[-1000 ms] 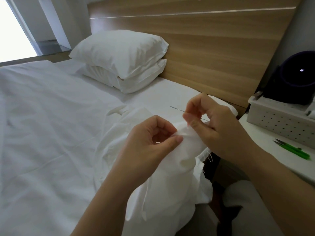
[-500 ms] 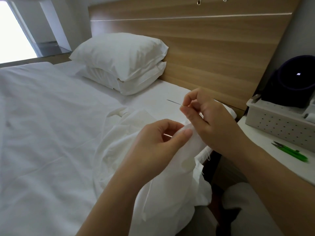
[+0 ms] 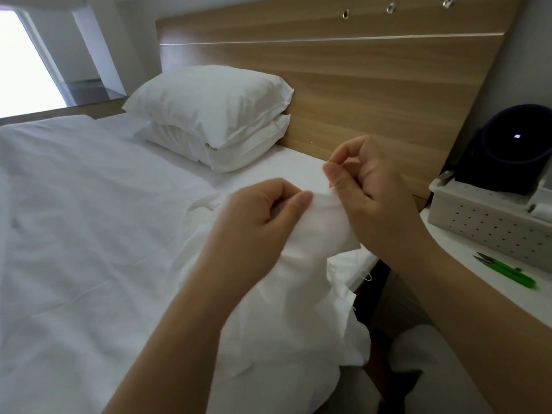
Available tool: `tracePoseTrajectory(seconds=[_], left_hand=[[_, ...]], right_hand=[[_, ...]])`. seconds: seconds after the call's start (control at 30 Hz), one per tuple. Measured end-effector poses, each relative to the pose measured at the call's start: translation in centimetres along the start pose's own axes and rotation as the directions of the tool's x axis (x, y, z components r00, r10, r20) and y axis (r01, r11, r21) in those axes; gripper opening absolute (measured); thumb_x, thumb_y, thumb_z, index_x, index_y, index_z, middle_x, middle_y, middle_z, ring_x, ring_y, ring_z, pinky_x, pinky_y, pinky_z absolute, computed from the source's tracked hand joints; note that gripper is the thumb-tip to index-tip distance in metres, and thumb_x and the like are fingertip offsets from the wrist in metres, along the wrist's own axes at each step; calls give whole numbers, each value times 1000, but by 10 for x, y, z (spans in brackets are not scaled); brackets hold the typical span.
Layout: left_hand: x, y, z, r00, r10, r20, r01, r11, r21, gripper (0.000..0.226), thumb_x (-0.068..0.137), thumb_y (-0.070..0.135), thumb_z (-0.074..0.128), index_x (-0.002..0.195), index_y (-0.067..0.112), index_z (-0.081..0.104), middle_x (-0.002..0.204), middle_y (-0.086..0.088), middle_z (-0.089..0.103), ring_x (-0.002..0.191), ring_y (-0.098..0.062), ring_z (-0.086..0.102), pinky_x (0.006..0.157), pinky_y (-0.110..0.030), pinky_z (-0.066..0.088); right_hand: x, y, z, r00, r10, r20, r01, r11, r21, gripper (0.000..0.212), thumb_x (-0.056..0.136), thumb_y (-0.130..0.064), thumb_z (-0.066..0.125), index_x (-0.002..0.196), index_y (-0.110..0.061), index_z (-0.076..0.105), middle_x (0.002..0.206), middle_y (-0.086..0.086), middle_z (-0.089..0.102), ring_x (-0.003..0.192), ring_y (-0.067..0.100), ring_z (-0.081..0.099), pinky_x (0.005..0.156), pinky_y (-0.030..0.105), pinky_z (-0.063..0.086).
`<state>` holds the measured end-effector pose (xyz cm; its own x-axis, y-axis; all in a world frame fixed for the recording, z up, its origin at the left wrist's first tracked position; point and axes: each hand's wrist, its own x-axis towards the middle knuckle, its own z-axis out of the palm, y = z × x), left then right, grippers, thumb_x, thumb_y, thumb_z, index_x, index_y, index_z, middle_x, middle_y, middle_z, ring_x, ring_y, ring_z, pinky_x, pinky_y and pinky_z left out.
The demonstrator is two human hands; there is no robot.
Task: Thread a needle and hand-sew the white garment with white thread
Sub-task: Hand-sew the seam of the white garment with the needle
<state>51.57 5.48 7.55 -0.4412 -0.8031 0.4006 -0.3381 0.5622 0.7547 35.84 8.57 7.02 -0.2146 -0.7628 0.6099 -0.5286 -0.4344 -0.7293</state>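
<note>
White garment (image 3: pixel 316 231) bunched at the right edge of the bed (image 3: pixel 89 240), its bulk draped down toward the lap; left hand (image 3: pixel 265 213) curled, thumb and forefinger pinching a raised fold at the top of the cloth; right hand (image 3: pixel 370 189) just beside that fold, thumb and forefinger pressed together on a thin glint taken to be the needle (image 3: pixel 330 160), most of its length hidden; a loose tail of white thread (image 3: pixel 366 273) hangs below the right wrist. Judgement: cloth light and limp, creases readily, holds no shape unless kept taut, so take hold close to the stitch line with the fold pinched firm; needle thin, slick, sharp, best gripped near mid-shaft; thread fine, apt to tangle or slip the eye. Green snips (image 3: pixel 504 270) lie on the side table (image 3: pixel 454 252), well apart.
</note>
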Motion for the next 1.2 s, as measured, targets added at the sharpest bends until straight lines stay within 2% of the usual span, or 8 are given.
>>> tracePoseTrajectory(seconds=[0.23, 0.37, 0.53, 0.7, 0.87, 0.97, 1.07, 1.2], left_hand=[[-14, -25, 3, 954, -142, 265, 182, 974, -135, 15, 86, 30, 66, 75, 21, 71, 66, 5, 66, 58, -3, 57, 54, -15, 44], [-30, -31, 12, 941, -182, 284, 245, 948, -203, 10, 83, 31, 67, 75, 27, 72, 69, 12, 68, 61, 0, 62, 55, -12, 45], [-35, -35, 18, 940, -231, 251, 297, 916, -270, 18, 85, 36, 63, 75, 26, 74, 71, 12, 68, 64, 0, 62, 57, -13, 45], [-36, -32, 21, 904, -301, 305, 408, 821, -399, 15, 80, 40, 72, 77, 26, 76, 74, 6, 71, 68, -7, 66, 60, -21, 49], [-37, -20, 21, 952, -211, 223, 280, 895, -346, 14, 83, 34, 65, 92, 29, 74, 87, 14, 73, 79, -3, 68, 63, -15, 52], [-39, -14, 20, 987, -105, 123, 129, 969, -210, 14, 77, 44, 67, 90, 38, 71, 87, 18, 70, 78, -4, 68, 64, -17, 54], [-41, -12, 18, 1000, -6, -11, 4, 993, -114, 12, 81, 28, 71, 85, 39, 67, 88, 25, 68, 79, 2, 66, 65, -7, 47], [-41, -11, 16, 999, 22, -34, -24, 999, -44, 11, 80, 28, 69, 78, 38, 67, 82, 26, 68, 79, 6, 64, 68, -4, 44]], right_hand=[[-26, 24, 14, 978, 177, 110, -181, 983, 27, 10, 96, -25, 53, 87, -24, 50, 59, -4, 51, 52, 4, 44, 51, 15, 36], [-37, 25, 15, 968, 228, 106, -232, 972, 26, 8, 96, -22, 52, 88, -24, 50, 63, -5, 54, 60, 4, 51, 57, 15, 41], [-41, 20, 14, 973, 212, 92, -215, 976, 24, 10, 95, -20, 53, 86, -23, 51, 69, 13, 57, 64, 22, 51, 56, 22, 41], [-40, 18, 11, 972, 213, 98, -217, 976, 29, 11, 95, -20, 53, 85, -24, 50, 68, 12, 58, 59, 17, 50, 56, 20, 41], [-37, 14, 8, 974, 196, 116, -200, 980, 23, 9, 95, -21, 53, 87, -23, 51, 71, 10, 58, 66, 21, 55, 57, 25, 44], [-36, 10, 6, 977, 173, 123, -175, 984, 10, 9, 95, -22, 54, 87, -25, 51, 73, 9, 60, 69, 21, 56, 56, 25, 45], [-33, 6, 5, 983, 141, 119, -144, 990, 15, 13, 95, -20, 54, 85, -26, 50, 70, 11, 57, 64, 25, 52, 55, 29, 42], [-31, 4, 4, 988, 112, 110, -114, 993, 12, 13, 96, -21, 54, 85, -27, 50, 68, 13, 56, 63, 29, 51, 55, 33, 41]])
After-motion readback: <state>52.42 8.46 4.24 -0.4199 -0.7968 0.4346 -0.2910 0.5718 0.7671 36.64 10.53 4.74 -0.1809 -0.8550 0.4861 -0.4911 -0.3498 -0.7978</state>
